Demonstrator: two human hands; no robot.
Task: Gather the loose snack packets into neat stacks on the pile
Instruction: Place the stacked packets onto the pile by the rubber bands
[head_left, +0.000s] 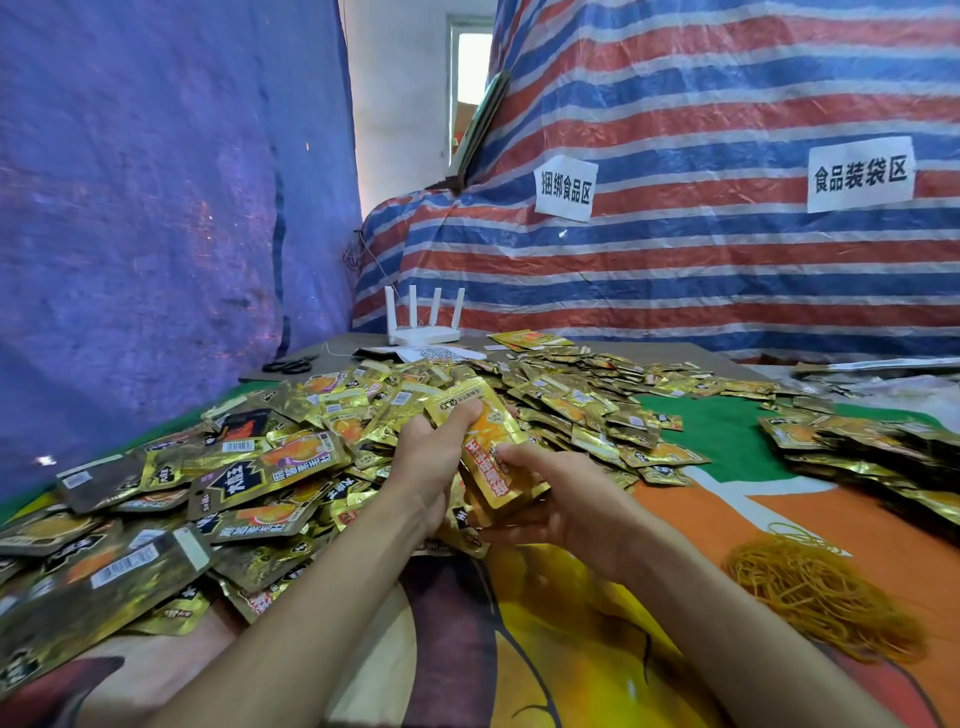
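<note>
The left grip (428, 460) and right grip (558, 501) both clasped a small packet stack (491, 447) at the near edge of the pile (291, 462).

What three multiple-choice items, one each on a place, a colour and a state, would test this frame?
1. Where does the heap of rubber bands lie?
A. on the person's right
B. on their left
C. at the table's far edge
2. What colour is the router?
A. black
B. white
C. red
3. What are the hands doing?
A. both idle
B. only one grips
C. left hand and right hand both grip a packet stack
Answers: 1 A, it shows right of the right hand; 2 B, body and four antennas are white; 3 C, fingers of both curl round the gold stack.
</note>
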